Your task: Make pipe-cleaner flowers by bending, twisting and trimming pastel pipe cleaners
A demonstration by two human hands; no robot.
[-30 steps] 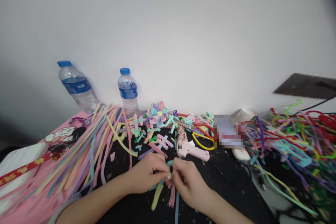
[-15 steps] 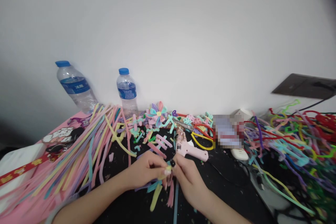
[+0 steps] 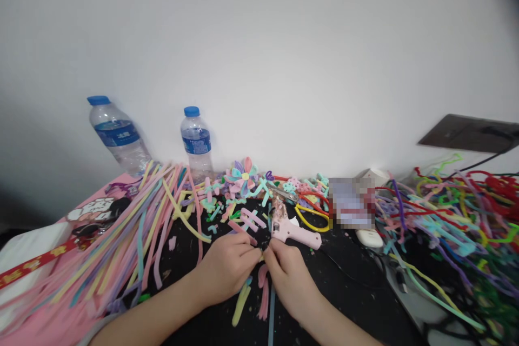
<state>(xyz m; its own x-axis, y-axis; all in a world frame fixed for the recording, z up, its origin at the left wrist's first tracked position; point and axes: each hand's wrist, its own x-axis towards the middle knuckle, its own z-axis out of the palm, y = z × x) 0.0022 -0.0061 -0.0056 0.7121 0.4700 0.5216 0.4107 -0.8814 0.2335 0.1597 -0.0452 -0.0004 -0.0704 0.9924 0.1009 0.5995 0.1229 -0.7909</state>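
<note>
My left hand (image 3: pixel 232 266) and my right hand (image 3: pixel 290 275) meet fingertip to fingertip low in the middle of the view, over the black table surface. Both are closed in a pinch. A tiny pale yellowish bit shows between the fingertips; the rest of it is hidden. Just below hang or lie a yellow fuzzy piece (image 3: pixel 241 304) and a pink one (image 3: pixel 264 294). A pink glue gun (image 3: pixel 298 233) lies right behind my right hand. Beyond my left hand are short pink fuzzy stems (image 3: pixel 252 218).
Long pastel stems (image 3: pixel 121 238) spread at left. Two bottles, one leaning (image 3: pixel 117 135) and one upright (image 3: pixel 197 140), stand near the wall. Yellow-and-red-handled scissors (image 3: pixel 312 219), a fuzzy flower (image 3: pixel 244 177), a white device (image 3: pixel 370 238) and tangled stems (image 3: pixel 454 227) lie behind and right.
My left hand has rolled over, its back now facing up and its fingers curled in. The yellow bit between my fingertips is now mostly covered. My right hand has barely moved.
</note>
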